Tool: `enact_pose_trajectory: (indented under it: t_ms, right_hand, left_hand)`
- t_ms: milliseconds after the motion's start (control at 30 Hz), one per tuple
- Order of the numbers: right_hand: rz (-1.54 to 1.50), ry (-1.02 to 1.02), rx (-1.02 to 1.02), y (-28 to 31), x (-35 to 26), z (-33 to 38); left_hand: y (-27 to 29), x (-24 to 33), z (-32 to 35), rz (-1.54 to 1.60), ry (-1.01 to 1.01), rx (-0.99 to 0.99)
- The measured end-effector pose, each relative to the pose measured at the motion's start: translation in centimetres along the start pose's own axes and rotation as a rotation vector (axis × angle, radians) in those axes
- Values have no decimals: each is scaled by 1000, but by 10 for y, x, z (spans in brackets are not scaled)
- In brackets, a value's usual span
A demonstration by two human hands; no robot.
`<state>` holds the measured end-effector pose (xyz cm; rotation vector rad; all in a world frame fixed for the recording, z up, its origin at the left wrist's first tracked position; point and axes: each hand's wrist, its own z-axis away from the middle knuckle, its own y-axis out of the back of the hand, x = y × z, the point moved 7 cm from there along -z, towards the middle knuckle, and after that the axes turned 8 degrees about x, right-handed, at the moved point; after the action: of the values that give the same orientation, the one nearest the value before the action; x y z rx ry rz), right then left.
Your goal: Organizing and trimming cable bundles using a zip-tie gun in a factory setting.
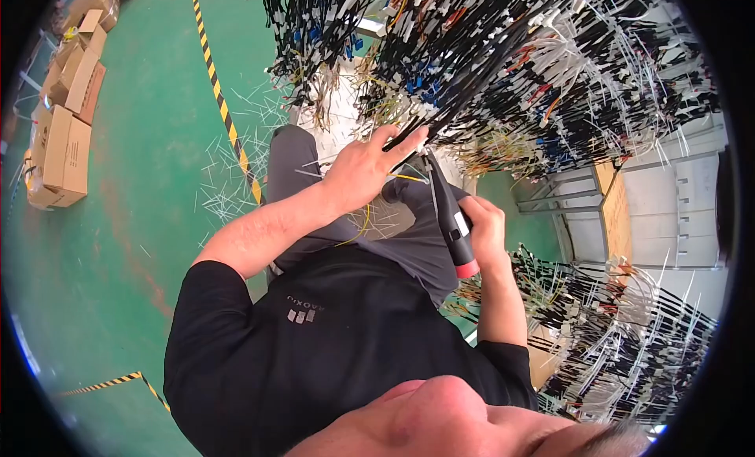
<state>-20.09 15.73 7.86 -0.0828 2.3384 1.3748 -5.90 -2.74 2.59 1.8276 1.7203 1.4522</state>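
Cardboard boxes (67, 103) far left; cut ties (228, 174) litter green floor (141, 245).

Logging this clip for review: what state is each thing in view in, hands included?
left hand: closed around a black cable bundle, holding it taut.
right hand: shut on the grip of the cutting tool.
cutting tool: upright, tip at the bundle by the left fingers.
wire harnesses: bundled with white ties, tails uncut.
cut tie ends: scattered on the green floor.
cardboard boxes: stacked, flaps open.
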Motion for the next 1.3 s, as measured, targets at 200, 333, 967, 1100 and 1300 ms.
enact_pose_trajectory:
  t_ms: [200, 333, 967, 1100, 1300]
  right_hand:
    - [129, 279, 122, 9, -18, -4]
    - [279, 196, 178, -5, -7, 8]
    - [-1764, -234, -65, -109, 35, -24]
    - [-1789, -196, -141, -126, 40, -33]
    - [-1930, -385, 97, -143, 62, -20]
  left_hand:
    - [0, -13, -6, 273, -18, 56]
    - [-27, -46, -1, 599, 265, -45]
    - [-144, -85, 59, 1763, 766, -154]
    - [-177, -87, 105, 1654, 938, -263]
    - [-171, -65, 97, 1743, 650, -502]
